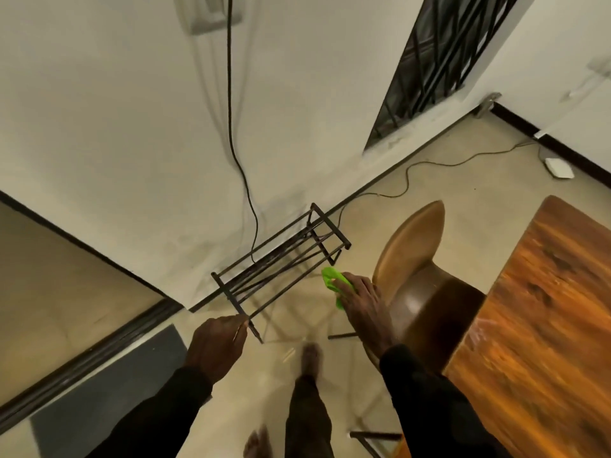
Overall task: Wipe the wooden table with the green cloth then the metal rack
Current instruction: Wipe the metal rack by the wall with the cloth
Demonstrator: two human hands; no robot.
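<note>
A black metal rack of thin bars stands on the floor against the white wall, in the middle of the view. My left hand grips the rack's near-left corner post. My right hand holds the bright green cloth against the rack's near-right end, fingers spread over the cloth. The wooden table fills the lower right, behind my right arm.
A brown moulded chair stands between the rack and the table. A black cable hangs down the wall into the rack. A white box and thin cable lie on the floor at right. My bare feet are below.
</note>
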